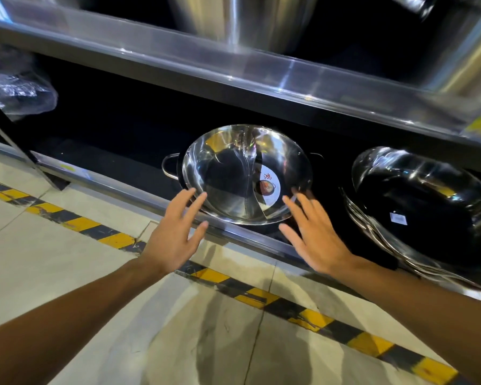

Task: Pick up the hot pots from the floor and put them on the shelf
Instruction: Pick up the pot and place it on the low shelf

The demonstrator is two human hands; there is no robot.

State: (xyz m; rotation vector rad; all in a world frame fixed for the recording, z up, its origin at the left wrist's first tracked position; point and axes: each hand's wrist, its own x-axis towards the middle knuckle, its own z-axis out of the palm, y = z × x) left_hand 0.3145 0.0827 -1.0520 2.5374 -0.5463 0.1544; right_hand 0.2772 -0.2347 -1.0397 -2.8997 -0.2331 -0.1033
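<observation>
A shiny steel hot pot (228, 173) with a curved middle divider and a round sticker rests on the bottom shelf (117, 187), its near rim over the shelf's front edge. A loop handle shows on its left side. My left hand (175, 234) hovers just in front of the pot's left rim, fingers spread, holding nothing. My right hand (311, 234) is open too, fingertips at the pot's right rim. Whether the fingers touch the rim I cannot tell.
A stack of similar steel pots (422, 209) leans on the same shelf to the right. Plastic-wrapped goods (17, 90) sit at far left. An upper shelf (233, 70) carries large steel pots (242, 20). Yellow-black hazard tape (261, 295) crosses the tiled floor.
</observation>
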